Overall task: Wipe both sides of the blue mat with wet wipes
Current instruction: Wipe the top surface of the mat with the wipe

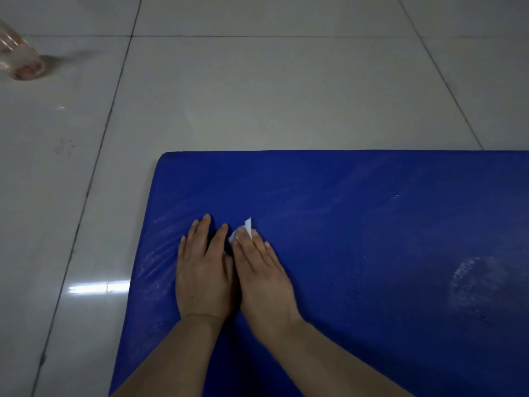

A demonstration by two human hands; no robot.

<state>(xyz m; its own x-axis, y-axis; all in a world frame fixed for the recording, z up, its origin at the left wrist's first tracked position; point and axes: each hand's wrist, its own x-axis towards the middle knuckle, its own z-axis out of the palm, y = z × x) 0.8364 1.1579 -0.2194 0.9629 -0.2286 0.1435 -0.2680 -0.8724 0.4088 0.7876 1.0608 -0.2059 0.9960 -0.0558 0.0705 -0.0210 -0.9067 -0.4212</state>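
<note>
One blue mat [372, 253], one white wipe [245, 231], two hands, the left hand [201, 270] and right hand [264, 277], one clear plastic packet [17, 57]

Open mat ahead and to the right

Only bare mat [372, 224] surface beyond and right of both hands [203, 270], pressed flat side by side near its left edge; just tiled floor [257, 96] past the far edge; clear bag [20, 61] well off at far left.

Two bare forearms, left hand [201, 277] and right hand [264, 277] ungloved, no sleeves visible.
</note>
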